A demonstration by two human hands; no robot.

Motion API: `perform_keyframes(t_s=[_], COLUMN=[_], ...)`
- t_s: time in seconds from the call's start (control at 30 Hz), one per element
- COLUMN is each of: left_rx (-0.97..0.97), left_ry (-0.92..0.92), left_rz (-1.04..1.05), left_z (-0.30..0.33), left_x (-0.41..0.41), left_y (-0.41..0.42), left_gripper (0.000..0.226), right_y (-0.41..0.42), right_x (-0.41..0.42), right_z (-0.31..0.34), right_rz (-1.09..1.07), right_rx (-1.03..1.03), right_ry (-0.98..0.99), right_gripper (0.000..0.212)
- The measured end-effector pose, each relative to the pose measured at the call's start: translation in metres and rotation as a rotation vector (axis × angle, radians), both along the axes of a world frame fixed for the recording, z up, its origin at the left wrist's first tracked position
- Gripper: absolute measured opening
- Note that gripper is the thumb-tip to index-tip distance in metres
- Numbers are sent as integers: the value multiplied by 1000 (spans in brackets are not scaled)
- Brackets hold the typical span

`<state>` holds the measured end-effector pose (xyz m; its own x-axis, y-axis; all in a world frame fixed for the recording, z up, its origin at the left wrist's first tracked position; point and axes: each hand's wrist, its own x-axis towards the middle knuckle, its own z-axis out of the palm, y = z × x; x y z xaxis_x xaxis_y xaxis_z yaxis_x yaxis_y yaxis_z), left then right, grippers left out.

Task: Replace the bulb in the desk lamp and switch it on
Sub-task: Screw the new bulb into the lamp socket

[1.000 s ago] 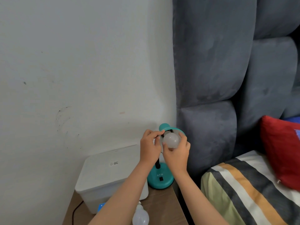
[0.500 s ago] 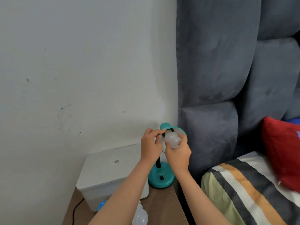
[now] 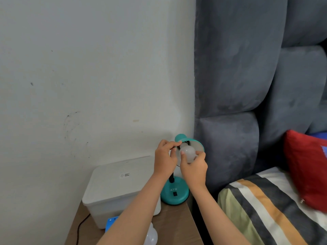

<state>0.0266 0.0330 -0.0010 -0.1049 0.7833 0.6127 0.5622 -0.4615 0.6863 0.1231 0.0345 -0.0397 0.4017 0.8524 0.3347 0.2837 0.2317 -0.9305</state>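
While the left hand [image 3: 164, 160] still pinches the teal lamp shade [image 3: 192, 143] at its rim, the right hand [image 3: 193, 167] has re-gripped, fingers closed around the white bulb [image 3: 188, 152] at the shade's mouth. "ATN" is printed on the lamp base [image 3: 174, 192] at the bedside table's [image 3: 177, 225] far right corner. A spare bulb [image 3: 151, 238] lies at the near edge.
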Motion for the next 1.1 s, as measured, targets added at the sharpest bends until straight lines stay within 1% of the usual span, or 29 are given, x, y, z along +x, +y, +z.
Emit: perform_keyframes(t_s=[0.1,0.17,0.23,0.33,0.43,0.5,0.57,0.67,0.77,0.8,0.87,0.97,1.1], left_rx=[-8,-7,-5,-2,0,6,5,-8,-6,-4,-1,-4,-2], left_ry=[-15,-17,-17,-12,-18,-11,-12,-28,-23,-21,-16,-18,-22], left_rz=[-2,-3,-5,-2,1,6,4,-4,0,2,1,-3,-5], left_z=[-1,-1,-1,0,0,-1,-1,0,0,-1,-1,-1,-1], left_x=[1,1,1,1,2,2,2,3,2,2,1,2,2], left_y=[-1,-1,-1,-2,-2,-2,-2,-2,-2,-2,-2,-1,-1], left_gripper=[31,31,31,31,30,30,30,29,29,29,30,30,30], right_y=[-3,-3,-2,1,-2,-3,-1,1,-2,-3,-4,-3,-4], right_x=[-3,-3,0,2,-1,-1,1,3,0,-1,0,1,1], right_z=[-2,-7,-7,-5,-5,-8,-9,-8,-8,-9,-9,-7,-7], right_rz=[7,26,23,-14,-12,-2,-20,-44,-17,-14,-11,-18,-13], right_rx=[89,127,103,63,139,159,131,86,159,176,153,105,135], right_ry=[-105,-165,-145,-86,-148,-185,-179,-153,-186,-203,-178,-116,-164], right_gripper=[61,59,53,52,57,56,50,50,58,57,53,53,56])
